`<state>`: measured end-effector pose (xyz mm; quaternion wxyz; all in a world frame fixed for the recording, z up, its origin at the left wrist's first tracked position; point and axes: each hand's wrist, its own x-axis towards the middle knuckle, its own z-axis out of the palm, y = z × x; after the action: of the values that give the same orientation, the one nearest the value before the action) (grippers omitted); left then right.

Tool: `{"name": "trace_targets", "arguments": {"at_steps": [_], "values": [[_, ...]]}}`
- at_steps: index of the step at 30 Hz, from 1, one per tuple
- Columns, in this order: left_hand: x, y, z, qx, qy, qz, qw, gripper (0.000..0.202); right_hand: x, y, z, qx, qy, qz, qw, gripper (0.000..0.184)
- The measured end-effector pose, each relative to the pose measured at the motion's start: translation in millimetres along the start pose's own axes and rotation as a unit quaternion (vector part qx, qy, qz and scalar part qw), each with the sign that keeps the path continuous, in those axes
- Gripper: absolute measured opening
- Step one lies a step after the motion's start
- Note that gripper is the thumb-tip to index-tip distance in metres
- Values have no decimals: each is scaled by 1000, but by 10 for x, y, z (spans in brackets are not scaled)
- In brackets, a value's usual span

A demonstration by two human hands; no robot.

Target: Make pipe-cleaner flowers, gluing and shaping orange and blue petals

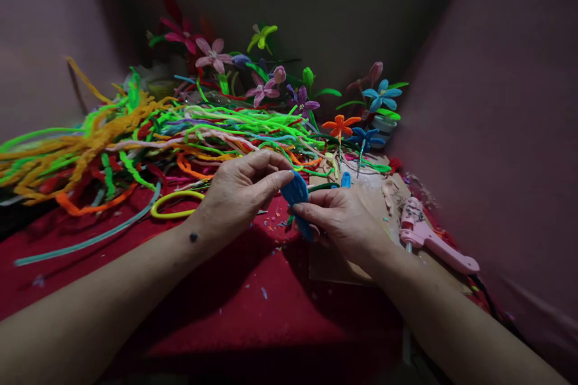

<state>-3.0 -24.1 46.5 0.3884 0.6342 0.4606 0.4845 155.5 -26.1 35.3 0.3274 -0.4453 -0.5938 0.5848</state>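
Observation:
My left hand (239,192) and my right hand (343,219) meet at the middle of the view over a red cloth (217,289). Both pinch a small blue pipe-cleaner piece (295,192) shaped like a petal. The left thumb and forefinger press its upper end. The right fingers grip its lower end, where a blue strand curls under the hand. A second small blue petal (345,179) lies just behind the right hand on a sheet of cardboard (334,264).
A big heap of pipe cleaners (135,138) in green, orange and yellow spreads across the left and back. Finished pipe-cleaner flowers (338,125) stand at the back. A pink glue gun (427,237) lies at the right. Pink walls close in on both sides.

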Motion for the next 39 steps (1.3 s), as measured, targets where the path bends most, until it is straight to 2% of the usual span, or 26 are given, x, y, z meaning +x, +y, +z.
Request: {"name": "trace_targets", "arguments": {"at_steps": [8,18,23,26,34,39], "values": [[-15,9,-2,44,25,28,998,12,7,112,-36,47,-16,18,999,26],[-72,-25,-5,131,47,89,986,13,28,105,-65,60,-50,33,996,25],[-95,-24,8,148,50,100,983,13,19,73,-44,45,-27,47,998,22],[-100,-25,7,150,46,100,983,14,15,63,-31,51,-34,57,997,19],[-96,-23,-12,149,61,107,981,14,0,117,-41,131,-68,36,988,19],[-98,-2,-29,143,71,90,983,13,-9,130,-51,213,-95,26,972,15]]}}
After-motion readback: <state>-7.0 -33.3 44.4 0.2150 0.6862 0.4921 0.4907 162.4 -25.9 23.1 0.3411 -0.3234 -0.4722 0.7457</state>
